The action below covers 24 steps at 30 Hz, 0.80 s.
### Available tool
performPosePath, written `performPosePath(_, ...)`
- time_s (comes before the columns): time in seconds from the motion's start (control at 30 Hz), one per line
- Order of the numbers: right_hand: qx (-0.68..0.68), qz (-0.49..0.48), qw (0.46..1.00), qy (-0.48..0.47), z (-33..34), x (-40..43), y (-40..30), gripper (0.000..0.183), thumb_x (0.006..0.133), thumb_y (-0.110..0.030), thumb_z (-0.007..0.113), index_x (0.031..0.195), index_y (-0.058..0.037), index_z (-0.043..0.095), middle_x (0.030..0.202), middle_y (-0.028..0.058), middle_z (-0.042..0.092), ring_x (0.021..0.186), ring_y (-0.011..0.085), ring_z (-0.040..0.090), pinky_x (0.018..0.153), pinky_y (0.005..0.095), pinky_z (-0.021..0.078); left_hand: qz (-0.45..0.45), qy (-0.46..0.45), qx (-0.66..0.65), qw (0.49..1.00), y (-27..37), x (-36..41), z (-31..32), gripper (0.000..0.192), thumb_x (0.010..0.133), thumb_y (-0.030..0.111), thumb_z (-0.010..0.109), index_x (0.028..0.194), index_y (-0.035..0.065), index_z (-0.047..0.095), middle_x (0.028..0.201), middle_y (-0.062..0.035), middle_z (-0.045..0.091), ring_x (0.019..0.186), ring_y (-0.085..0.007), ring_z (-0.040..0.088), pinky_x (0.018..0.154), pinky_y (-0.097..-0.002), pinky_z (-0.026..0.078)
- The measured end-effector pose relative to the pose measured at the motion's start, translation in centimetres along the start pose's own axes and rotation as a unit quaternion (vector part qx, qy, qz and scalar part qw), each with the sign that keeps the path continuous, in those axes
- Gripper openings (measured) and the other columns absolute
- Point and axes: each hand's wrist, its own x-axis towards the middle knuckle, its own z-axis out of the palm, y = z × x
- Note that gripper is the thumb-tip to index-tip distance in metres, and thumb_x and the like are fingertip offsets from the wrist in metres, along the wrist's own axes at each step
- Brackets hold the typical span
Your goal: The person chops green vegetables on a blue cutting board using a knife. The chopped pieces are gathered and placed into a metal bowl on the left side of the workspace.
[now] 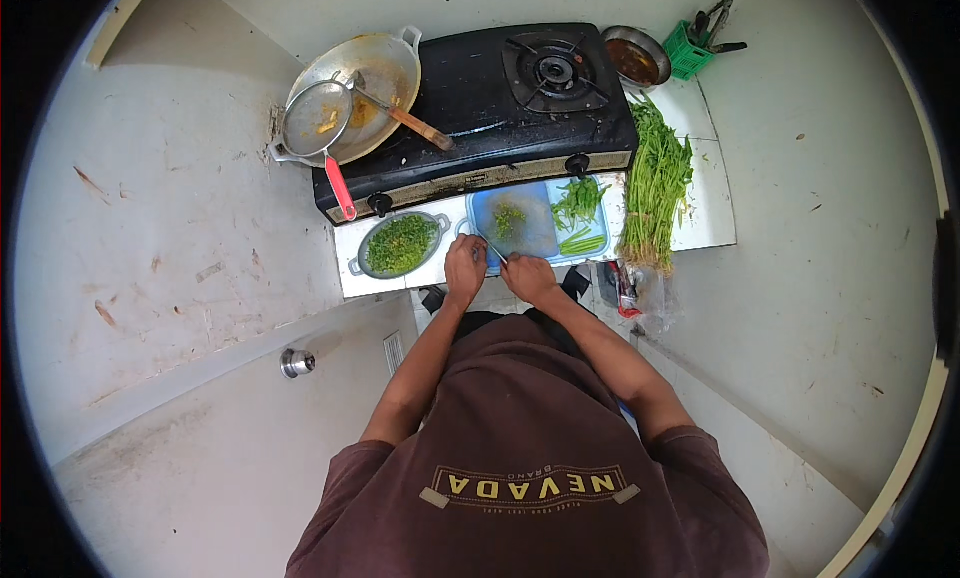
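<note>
My right hand (pixel 528 278) is closed around a knife, whose blade (pixel 493 249) points up and left over the near edge of a blue cutting board (pixel 536 218). Close beside the blade's tip, my left hand (pixel 466 265) has its fingers bent at the board's near left corner; whether it holds anything is hidden. Chopped greens (pixel 509 218) lie on the board. To its right, leafy pieces (pixel 579 203) and cut green stems (pixel 582 242) rest in a light blue tray (pixel 602 229). An oval grey dish (pixel 358 259) of finely chopped greens stands left of my hands.
Behind the board stands a black two-burner gas stove (pixel 465 75), bearing a wok (pixel 401 56), a red-handled strainer (pixel 340 188) and a wooden-handled utensil (pixel 420 127). At right are bundled leafy greens (pixel 654 188), a pan of dark liquid (pixel 636 58) and a green utensil basket (pixel 684 51).
</note>
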Motion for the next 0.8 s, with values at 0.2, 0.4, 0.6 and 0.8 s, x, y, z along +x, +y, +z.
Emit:
performPosePath(0.2,0.010,-0.004,1.000,0.008,0.4,-0.6,0.9,0.045,0.105,-0.037,0.048,0.089,0.0016,0.066,0.077,0.0259,0.072,0.073,0.0423,0.073,0.069,0.0519,0.0583,-0.028,-0.005,-0.012,1.000,0.2,0.0,-0.1,0.005,0.088,0.004,0.068,0.092,0.0026,0.071,0.087,-0.0143,0.065,0.082,-0.0325,0.065,0.076,-0.0433,0.052)
performPosePath(0.4,0.006,0.018,1.000,-0.007,-0.7,-0.9,0.8,0.044,0.106,-0.035,0.048,0.091,0.0007,0.068,0.080,0.0241,0.073,0.077,0.0406,0.074,0.073,0.0511,0.0588,-0.043,-0.004,-0.025,0.999,-0.1,0.1,-0.2,0.004,0.089,0.004,0.068,0.092,0.0022,0.071,0.087,-0.0143,0.064,0.081,-0.0314,0.066,0.075,-0.0428,0.053)
performPosePath(0.6,0.012,-0.008,1.000,-0.015,-1.0,-1.0,0.5,0.043,0.105,-0.035,0.048,0.092,0.0014,0.068,0.082,0.0259,0.073,0.079,0.0431,0.073,0.076,0.0527,0.0581,-0.036,-0.003,-0.003,0.999,0.3,-0.1,-0.3,0.005,0.090,0.004,0.068,0.092,0.0015,0.072,0.088,-0.0148,0.064,0.084,-0.0328,0.065,0.078,-0.0434,0.052)
performPosePath(0.8,0.014,-0.015,0.999,-0.030,-0.8,-1.1,0.6,0.043,0.105,-0.035,0.048,0.092,0.0016,0.067,0.083,0.0255,0.073,0.080,0.0429,0.073,0.075,0.0531,0.0579,-0.040,-0.003,-0.029,0.999,0.1,-0.3,-0.3,0.007,0.091,0.005,0.067,0.092,0.0019,0.073,0.091,-0.0149,0.063,0.088,-0.0334,0.065,0.080,-0.0434,0.052)
